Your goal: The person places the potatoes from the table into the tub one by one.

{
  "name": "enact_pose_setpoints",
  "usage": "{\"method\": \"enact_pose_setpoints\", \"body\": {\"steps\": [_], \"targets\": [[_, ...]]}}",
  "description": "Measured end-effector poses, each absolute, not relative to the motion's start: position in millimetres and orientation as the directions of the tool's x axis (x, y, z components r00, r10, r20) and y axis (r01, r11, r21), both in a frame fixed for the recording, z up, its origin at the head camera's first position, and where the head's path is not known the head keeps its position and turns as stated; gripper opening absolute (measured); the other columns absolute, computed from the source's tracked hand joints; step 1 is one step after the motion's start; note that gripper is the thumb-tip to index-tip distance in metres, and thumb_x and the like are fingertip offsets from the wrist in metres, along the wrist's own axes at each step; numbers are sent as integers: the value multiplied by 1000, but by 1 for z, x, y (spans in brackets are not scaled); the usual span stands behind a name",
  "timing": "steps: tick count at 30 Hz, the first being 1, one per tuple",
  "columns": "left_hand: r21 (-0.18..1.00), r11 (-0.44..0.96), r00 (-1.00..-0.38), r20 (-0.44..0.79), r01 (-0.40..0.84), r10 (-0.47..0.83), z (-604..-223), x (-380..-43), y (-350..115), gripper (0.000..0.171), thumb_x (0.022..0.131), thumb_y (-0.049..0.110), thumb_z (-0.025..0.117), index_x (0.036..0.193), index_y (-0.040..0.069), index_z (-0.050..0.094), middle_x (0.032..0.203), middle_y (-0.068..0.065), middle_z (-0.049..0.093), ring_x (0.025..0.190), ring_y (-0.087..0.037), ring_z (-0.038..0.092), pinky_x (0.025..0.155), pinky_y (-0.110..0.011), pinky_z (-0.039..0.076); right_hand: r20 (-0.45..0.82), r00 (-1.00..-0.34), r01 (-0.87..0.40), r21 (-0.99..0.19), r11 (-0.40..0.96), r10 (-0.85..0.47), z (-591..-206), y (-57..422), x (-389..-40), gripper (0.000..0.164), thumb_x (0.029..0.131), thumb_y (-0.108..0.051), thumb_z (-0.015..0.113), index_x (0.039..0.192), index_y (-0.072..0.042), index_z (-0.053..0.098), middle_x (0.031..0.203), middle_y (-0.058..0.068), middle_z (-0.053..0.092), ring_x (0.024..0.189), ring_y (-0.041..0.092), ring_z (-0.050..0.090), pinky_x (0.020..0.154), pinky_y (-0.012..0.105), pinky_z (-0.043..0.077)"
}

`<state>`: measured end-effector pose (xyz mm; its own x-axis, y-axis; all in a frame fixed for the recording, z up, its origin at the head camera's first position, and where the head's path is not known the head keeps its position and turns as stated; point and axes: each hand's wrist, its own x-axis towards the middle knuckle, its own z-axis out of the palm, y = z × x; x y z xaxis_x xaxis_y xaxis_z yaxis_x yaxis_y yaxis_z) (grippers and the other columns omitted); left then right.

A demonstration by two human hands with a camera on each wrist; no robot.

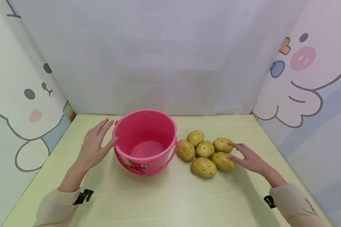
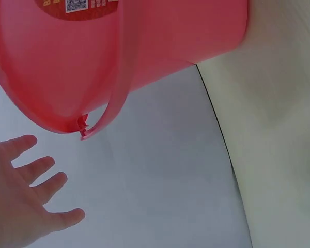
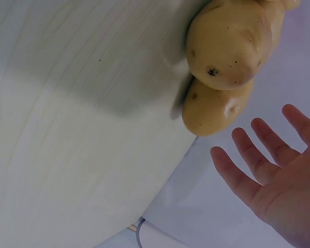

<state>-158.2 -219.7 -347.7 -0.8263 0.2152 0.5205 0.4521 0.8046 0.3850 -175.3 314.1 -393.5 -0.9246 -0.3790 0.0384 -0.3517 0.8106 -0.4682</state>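
Note:
A pink bucket (image 1: 156,164) stands upright on the table, its handle hanging down at the front. Beside its left rim my left hand (image 1: 94,147) is spread with nothing in it; the left wrist view shows the fingers (image 2: 44,188) apart from the bucket (image 2: 46,67). To the right of the bucket lies a cluster of several yellow-brown potatoes (image 1: 205,149). My right hand (image 1: 250,159) hovers at the cluster's right side, near the front right potato (image 1: 223,161). In the right wrist view its fingers (image 3: 271,139) are extended, with a gap to the potatoes (image 3: 227,46).
The pale wooden table (image 1: 173,201) reaches back to a white cloth wall (image 1: 170,63). Side panels with cartoon animals stand at the left (image 1: 14,94) and right (image 1: 315,82). A black strap (image 1: 84,196) shows at the left cuff.

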Motion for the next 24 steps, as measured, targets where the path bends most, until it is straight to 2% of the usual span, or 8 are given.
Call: {"method": "enact_pose_setpoints", "body": {"steps": [10, 13, 19, 24], "targets": [[348, 823, -844, 467, 450, 264, -347, -157, -213, 69, 78, 40, 61, 134, 8, 36, 134, -17, 33, 119, -35, 28, 89, -62, 22, 29, -885, -410, -521, 748, -465, -402, 309, -172, 60, 80, -36, 63, 127, -6, 42, 114, 19, 45, 101, 38, 46, 76, 52, 41], [335, 830, -851, 448, 445, 275, -348, -157, -212, 72, 77, 40, 62, 135, 8, 35, 133, -17, 33, 119, -35, 28, 89, -62, 21, 40, -876, -434, -499, 750, -480, -406, 306, -170, 64, 77, -40, 65, 127, -7, 43, 113, 17, 46, 101, 36, 47, 78, 50, 41], [330, 837, -861, 424, 437, 282, -349, -156, -212, 72, 77, 40, 63, 135, 9, 35, 133, -15, 34, 120, -36, 27, 90, -63, 19, 70, -853, -493, -431, 756, -516, -412, 302, -167, 65, 72, -44, 68, 123, -11, 47, 106, 12, 46, 89, 23, 48, 72, 44, 42], [325, 850, -876, 395, 415, 277, -349, -157, -212, 73, 76, 39, 63, 136, 10, 34, 134, -15, 33, 121, -36, 25, 90, -63, 19, 91, -841, -521, -396, 756, -533, -415, 300, -169, 66, 70, -39, 72, 123, -9, 47, 107, 14, 45, 91, 25, 48, 74, 46, 42]]}}
